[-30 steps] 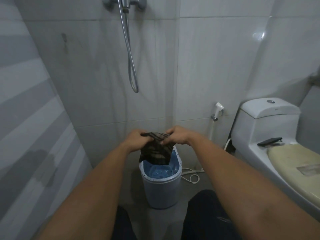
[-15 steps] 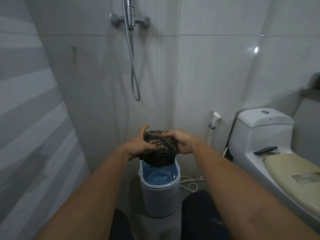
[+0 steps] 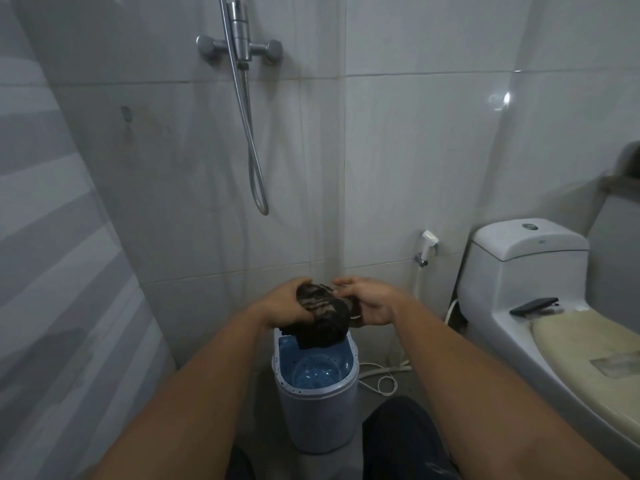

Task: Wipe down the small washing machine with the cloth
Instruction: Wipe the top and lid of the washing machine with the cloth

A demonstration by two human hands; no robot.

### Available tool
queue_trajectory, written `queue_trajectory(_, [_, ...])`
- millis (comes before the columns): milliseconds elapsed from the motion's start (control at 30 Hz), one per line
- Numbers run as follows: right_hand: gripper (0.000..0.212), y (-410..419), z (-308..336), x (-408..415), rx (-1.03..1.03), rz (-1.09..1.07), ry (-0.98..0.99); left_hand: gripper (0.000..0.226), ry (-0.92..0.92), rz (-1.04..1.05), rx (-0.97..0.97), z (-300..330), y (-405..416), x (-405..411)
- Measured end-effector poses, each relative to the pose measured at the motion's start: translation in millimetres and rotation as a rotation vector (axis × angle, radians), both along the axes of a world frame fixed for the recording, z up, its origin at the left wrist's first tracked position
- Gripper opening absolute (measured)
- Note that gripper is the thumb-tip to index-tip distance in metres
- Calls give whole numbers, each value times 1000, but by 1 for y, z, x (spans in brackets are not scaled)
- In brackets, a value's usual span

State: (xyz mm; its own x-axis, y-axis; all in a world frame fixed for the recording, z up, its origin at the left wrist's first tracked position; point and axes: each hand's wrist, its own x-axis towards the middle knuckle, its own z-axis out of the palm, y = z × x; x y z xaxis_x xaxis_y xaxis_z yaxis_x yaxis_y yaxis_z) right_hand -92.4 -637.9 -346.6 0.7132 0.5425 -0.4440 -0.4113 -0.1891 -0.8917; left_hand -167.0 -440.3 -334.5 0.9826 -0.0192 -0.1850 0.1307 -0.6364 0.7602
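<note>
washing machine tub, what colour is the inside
Blue inside the washing machine, with a pale grey outer shell; it shows in the head view, the only one.

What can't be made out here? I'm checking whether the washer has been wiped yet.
- Washing machine, head view: rear rim hidden behind the cloth; base partly hidden by the knees.
- Cloth: bunched between left hand and right hand, so size, dampness and whether it touches the rim are unclear.
- Drum floor: too dim to judge clean or wet.
- Dark object on the toilet: too small to identify.

Washer (image 3: 317,407) mouth open below; toilet (image 3: 540,306) crowds right, wall (image 3: 69,271) close left.
</note>
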Motion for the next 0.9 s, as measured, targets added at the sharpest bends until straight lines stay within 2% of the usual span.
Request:
queue_trajectory(100, [31, 5, 0, 1, -59, 43, -23, 56, -106, -49, 392, 6, -6, 3])
queue_trajectory(200, [15, 9, -4, -1, -128, 50, -72, 33, -128, -52, 543, 8, -2, 5])
queue_trajectory(233, [19, 9, -4, -2, -164, 87, -79, 30, -118, -61, 555, 5, 1, 6])
queue_trajectory(300, [57, 9, -11, 0, -272, 196, -114, 28, -104, -74, 546, -1, 10, 11])
queue_trajectory(367, [82, 12, -21, 6, -369, 283, -171, 30, -53, -60, 451, -10, 20, 16])
queue_trajectory(400, [84, 14, -28, 12, -398, 317, -197, 29, -17, -55, 388, -16, 25, 19])
queue_trajectory(467, [73, 21, -45, 24, -389, 362, -175, 23, 25, -51, 260, -31, 40, 29])
queue_trajectory(533, [60, 30, -66, 37, -306, 407, -74, 26, 17, -9, 112, -51, 54, 41])
queue_trajectory(600, [63, 41, -91, 50, -192, 426, 64, 31, 37, 80, -38, -75, 65, 51])
queue_trajectory(667, [70, 54, -119, 64, -78, 387, 235, 35, 73, 173, -169, -107, 75, 64])
queue_trajectory(767, [55, 76, -161, 79, 77, 269, 449, 36, 112, 279, -328, -157, 84, 86])
queue_trajectory(900, [46, 102, -213, 100, 143, 202, 511, 47, 108, 542, -450, -225, 99, 107])
